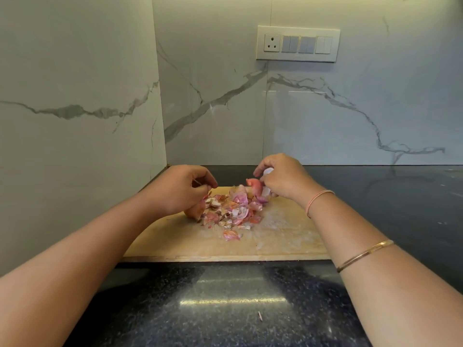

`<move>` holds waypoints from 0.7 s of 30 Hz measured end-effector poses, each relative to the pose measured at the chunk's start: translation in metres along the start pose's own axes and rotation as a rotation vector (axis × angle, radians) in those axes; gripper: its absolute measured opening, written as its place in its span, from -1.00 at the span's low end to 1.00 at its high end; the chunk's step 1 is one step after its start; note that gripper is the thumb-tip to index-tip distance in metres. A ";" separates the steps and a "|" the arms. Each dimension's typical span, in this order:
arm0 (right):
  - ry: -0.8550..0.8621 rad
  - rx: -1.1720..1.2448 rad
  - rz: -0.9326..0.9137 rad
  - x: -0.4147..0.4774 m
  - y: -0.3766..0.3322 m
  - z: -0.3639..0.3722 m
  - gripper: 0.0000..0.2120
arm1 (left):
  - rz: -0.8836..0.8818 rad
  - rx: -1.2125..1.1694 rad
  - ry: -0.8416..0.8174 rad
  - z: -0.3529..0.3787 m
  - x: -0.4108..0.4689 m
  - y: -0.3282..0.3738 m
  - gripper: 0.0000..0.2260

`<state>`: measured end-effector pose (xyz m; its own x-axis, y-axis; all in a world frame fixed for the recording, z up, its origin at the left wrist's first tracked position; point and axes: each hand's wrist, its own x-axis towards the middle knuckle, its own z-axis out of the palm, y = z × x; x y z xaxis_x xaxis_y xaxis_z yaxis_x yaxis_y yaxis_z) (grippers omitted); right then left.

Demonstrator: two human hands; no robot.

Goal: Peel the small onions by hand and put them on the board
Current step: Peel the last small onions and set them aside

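A wooden cutting board [280, 236] lies on the dark counter. A heap of pink and white onion skins [231, 211] covers its far middle. My right hand [283, 179] hovers over the heap's far right and grips a small pinkish onion [254, 184] between its fingertips, with pale peeled pieces showing by the fingers. My left hand [180, 186] is at the heap's left edge, its fingers pinched together on what looks like a thin scrap of skin. A brown unpeeled onion [193, 212] rests on the board just under my left wrist.
The black granite counter [225, 301] runs around the board, with one stray skin scrap [260, 316] near the front. Marble walls meet in a corner behind the board on the left. A switch panel [298, 43] sits high on the back wall.
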<state>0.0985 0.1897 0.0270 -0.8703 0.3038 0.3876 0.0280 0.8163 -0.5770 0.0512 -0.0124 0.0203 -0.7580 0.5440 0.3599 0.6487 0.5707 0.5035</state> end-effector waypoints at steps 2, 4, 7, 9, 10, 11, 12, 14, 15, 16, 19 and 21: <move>-0.042 -0.038 0.004 -0.002 -0.001 0.002 -0.79 | -0.002 -0.011 -0.007 0.000 -0.001 0.001 -0.84; -0.097 -0.029 -0.031 -0.006 -0.005 0.007 -0.88 | 0.000 -0.006 -0.014 0.001 -0.001 0.001 -0.84; -0.217 -0.054 -0.063 -0.011 -0.010 0.018 -0.57 | 0.002 0.000 -0.015 0.002 -0.001 0.001 -0.84; -0.289 -0.146 -0.095 -0.013 -0.014 0.028 -0.54 | 0.007 0.006 -0.011 0.002 -0.001 0.001 -0.84; -0.303 -0.169 -0.119 -0.013 -0.014 0.032 -0.61 | 0.006 0.008 -0.012 0.002 -0.001 0.001 -0.84; -0.303 -0.168 -0.140 -0.014 -0.015 0.036 -0.69 | 0.004 0.007 -0.015 0.002 -0.001 0.001 -0.84; -0.302 -0.146 -0.155 -0.015 -0.015 0.037 -0.74 | -0.001 0.006 -0.019 0.002 -0.001 0.001 -0.84; -0.303 -0.089 -0.180 -0.016 -0.016 0.035 -0.75 | -0.004 0.007 -0.017 0.001 -0.001 0.000 -0.85; -0.292 -0.063 -0.197 -0.016 -0.016 0.033 -0.74 | -0.003 0.011 -0.014 0.000 -0.001 0.000 -0.85; -0.268 -0.034 -0.208 -0.015 -0.016 0.031 -0.72 | -0.002 0.016 -0.011 0.000 0.000 -0.001 -0.85; -0.212 0.063 -0.197 -0.013 -0.015 0.025 -0.65 | -0.008 0.020 -0.011 -0.004 0.001 -0.001 -0.86; -0.266 0.086 -0.186 -0.012 -0.013 0.023 -0.62 | -0.015 0.042 -0.024 -0.006 0.003 -0.003 -0.87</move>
<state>0.0970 0.1635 0.0133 -0.9550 0.0055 0.2967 -0.1746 0.7981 -0.5767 0.0465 -0.0165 0.0246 -0.7663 0.5494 0.3332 0.6397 0.6040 0.4753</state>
